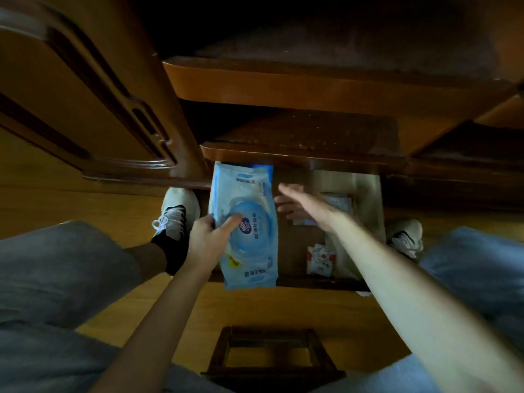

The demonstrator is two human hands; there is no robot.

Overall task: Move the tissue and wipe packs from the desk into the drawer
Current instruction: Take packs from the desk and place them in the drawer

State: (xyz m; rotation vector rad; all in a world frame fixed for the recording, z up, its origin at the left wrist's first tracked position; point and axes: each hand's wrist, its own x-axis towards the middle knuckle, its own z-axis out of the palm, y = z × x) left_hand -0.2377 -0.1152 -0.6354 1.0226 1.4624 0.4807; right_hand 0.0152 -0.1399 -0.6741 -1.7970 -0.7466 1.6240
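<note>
A large light-blue wipe pack (244, 222) with a round lid hangs over the left side of the open wooden drawer (371, 194). My left hand (208, 239) grips the pack's left edge, thumb on the lid. My right hand (300, 204) reaches over the middle of the drawer with fingers spread and holds nothing. Under that hand lies a pale blue flat pack (338, 202). A small white and red tissue pack (320, 259) lies near the drawer's front.
The desk's edge (283, 83) and a dark shelf (306, 134) overhang the drawer's back. A carved wooden cabinet door (85, 103) stands at the left. My knees and shoes flank the drawer, and a dark wooden stool (269, 353) is below me.
</note>
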